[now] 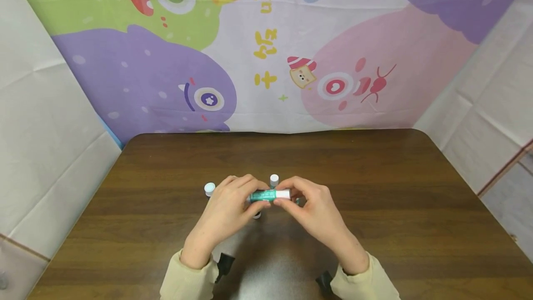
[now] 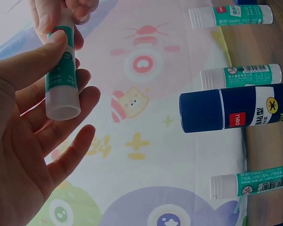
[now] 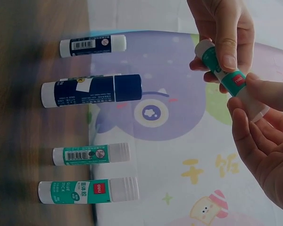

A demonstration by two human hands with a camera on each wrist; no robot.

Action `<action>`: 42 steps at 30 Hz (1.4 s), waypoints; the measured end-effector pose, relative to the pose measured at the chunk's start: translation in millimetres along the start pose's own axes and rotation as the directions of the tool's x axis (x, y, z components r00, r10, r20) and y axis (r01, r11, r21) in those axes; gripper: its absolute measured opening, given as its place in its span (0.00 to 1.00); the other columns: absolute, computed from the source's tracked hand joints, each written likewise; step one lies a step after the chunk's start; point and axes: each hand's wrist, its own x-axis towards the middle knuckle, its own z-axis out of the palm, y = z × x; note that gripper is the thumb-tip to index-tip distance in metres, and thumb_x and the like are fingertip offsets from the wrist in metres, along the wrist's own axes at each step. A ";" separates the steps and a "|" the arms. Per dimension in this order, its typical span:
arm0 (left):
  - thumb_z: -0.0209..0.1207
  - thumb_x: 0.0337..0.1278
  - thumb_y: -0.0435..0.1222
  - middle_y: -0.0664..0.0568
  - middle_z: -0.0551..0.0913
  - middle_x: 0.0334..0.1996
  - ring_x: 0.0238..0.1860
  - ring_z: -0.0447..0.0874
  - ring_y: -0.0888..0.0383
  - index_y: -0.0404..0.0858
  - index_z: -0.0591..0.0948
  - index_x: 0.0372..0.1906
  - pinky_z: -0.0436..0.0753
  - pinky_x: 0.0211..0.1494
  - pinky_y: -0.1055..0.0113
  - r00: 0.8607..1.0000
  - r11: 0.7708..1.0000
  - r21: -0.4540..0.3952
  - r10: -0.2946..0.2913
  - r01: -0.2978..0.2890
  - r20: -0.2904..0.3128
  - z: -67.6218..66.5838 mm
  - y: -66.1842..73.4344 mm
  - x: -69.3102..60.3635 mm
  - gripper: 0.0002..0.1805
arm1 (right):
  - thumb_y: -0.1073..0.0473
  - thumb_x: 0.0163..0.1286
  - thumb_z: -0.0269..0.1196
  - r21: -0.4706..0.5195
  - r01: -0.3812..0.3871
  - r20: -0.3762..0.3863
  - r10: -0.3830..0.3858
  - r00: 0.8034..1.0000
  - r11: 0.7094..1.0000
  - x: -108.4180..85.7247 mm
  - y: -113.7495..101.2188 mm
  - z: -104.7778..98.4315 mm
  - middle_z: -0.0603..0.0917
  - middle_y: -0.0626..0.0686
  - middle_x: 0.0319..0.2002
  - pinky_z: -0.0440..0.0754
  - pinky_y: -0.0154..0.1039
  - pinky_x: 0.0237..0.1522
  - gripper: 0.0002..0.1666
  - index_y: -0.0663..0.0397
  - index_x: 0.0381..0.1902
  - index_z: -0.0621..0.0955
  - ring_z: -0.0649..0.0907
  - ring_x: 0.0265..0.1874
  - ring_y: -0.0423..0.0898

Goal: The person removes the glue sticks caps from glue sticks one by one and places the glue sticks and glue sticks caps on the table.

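Observation:
Both hands hold a green-labelled glue stick [image 1: 263, 196] sideways above the table. My left hand [image 1: 229, 203] grips its green body between thumb and fingers. On the white cap end, my right hand [image 1: 314, 203] pinches with thumb and fingertips. The right wrist view shows the white cap [image 3: 253, 109] at the right hand's fingers. Beyond the hands, a large blue glue stick [image 3: 92, 91] stands upright, with a smaller dark-blue glue stick [image 3: 93, 45] beside it. Two green glue sticks [image 3: 80, 155] also stand upright in that view. The hands cover most of these in the head view.
White caps [image 1: 210, 189] of standing glue sticks show around the hands in the head view. The brown wooden table [image 1: 395, 207] has a cartoon-printed cloth [image 1: 266, 110] behind it and pale cloth walls [image 1: 54, 105] at both sides. Black mounts [image 1: 225, 265] sit at the wrists.

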 end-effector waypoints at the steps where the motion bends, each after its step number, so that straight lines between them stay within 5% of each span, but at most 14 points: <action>1: 0.69 0.39 0.44 0.63 0.79 0.29 0.28 0.76 0.68 0.46 0.80 0.34 0.72 0.41 0.69 1.000 1.000 0.000 0.003 -0.003 -0.002 0.3 -0.3 0.0 0.14 | 0.57 0.54 0.67 0.000 0.001 -0.002 -0.001 1.000 1.000 0.0 0.0 -0.1 0.79 0.40 0.26 0.78 0.33 0.27 0.11 0.48 0.36 0.79 0.76 0.24 0.34; 11: 0.69 0.38 0.44 0.63 0.79 0.29 0.26 0.74 0.69 0.47 0.80 0.34 0.69 0.36 0.70 1.000 1.000 0.006 0.004 -0.004 -0.004 -0.5 0.4 -0.2 0.14 | 0.57 0.53 0.68 -0.003 -0.008 -0.005 0.008 1.000 1.000 0.1 -0.2 -0.7 0.80 0.41 0.25 0.78 0.32 0.27 0.12 0.49 0.35 0.80 0.77 0.23 0.34; 21: 0.67 0.40 0.45 0.64 0.79 0.30 0.31 0.77 0.69 0.47 0.80 0.35 0.69 0.45 0.67 1.000 1.000 0.004 0.011 -0.011 -0.001 -0.2 -1.5 -0.1 0.14 | 0.57 0.53 0.68 0.010 -0.004 0.000 0.004 1.000 1.000 0.3 0.9 -0.9 0.80 0.41 0.25 0.79 0.31 0.28 0.11 0.49 0.35 0.80 0.77 0.24 0.34; 42: 0.67 0.41 0.46 0.64 0.79 0.31 0.32 0.77 0.70 0.48 0.80 0.35 0.69 0.46 0.67 0.999 1.000 -0.016 -0.023 0.023 0.029 -2.8 -1.2 -1.3 0.14 | 0.58 0.53 0.68 0.007 -0.008 0.012 0.008 1.000 1.000 0.2 0.1 -0.4 0.80 0.41 0.25 0.79 0.31 0.30 0.12 0.49 0.36 0.80 0.78 0.24 0.34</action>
